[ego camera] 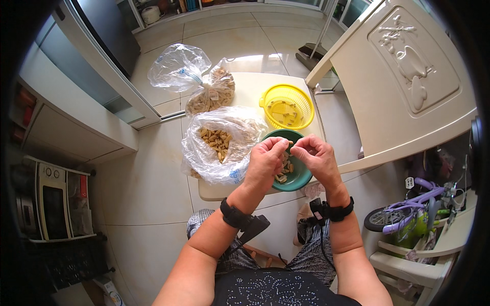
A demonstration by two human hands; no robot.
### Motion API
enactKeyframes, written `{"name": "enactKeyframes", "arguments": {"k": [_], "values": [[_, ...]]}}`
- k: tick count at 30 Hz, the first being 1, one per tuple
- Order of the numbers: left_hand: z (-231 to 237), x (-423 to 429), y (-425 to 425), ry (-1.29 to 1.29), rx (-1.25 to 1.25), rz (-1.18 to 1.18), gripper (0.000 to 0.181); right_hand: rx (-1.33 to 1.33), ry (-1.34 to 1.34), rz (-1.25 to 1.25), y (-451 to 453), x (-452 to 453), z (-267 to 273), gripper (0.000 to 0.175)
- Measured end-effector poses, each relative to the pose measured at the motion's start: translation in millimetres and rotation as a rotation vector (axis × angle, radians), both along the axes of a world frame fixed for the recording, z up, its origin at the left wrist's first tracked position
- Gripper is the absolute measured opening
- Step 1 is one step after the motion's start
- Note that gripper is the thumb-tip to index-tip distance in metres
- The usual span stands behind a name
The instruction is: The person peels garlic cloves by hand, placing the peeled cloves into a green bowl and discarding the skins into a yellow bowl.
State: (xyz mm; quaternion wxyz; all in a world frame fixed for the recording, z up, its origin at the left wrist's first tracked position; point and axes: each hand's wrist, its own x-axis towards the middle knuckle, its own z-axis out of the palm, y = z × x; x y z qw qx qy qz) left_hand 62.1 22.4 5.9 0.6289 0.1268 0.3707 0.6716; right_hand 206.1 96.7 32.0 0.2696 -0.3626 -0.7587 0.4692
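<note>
Above a green bowl, my left hand pinches a small tan piece, perhaps a nut or seed, between thumb and fingertips. My right hand is close beside it, thumb and fingers curled together; whether anything is between them cannot be told. Pale shells or pods lie in the bowl, partly hidden by my hands. Behind it, a yellow plastic basket holds several small pieces. To the left, an open clear plastic bag shows tan nuts or seeds inside. A second, knotted bag of similar contents stands behind it.
The bags, basket and bowl stand on a low cream table. A cream plastic chair with a moulded back is at the right, near a purple bicycle. A broom stands behind. A white microwave oven is at the left.
</note>
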Motion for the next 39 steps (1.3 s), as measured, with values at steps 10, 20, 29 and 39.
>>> {"name": "enactKeyframes", "arguments": {"k": [10, 20, 29, 39], "values": [[3, 4, 3, -0.066, 0.012, -0.012, 0.015, 0.135, 0.013, -0.244, 45, -9, 0, 0.019], [-10, -7, 8, -0.363, -0.025, -0.034, 0.019, 0.128, 0.021, -0.308, 49, -13, -2, 0.020], [-18, -8, 14, -0.607, 0.152, -0.062, 0.067, 0.213, -0.137, 0.107, -7, -13, 24, 0.016], [-5, -4, 9, -0.598, 0.138, -0.061, 0.086, 0.589, -0.168, 0.191, -15, -12, 14, 0.013]]}}
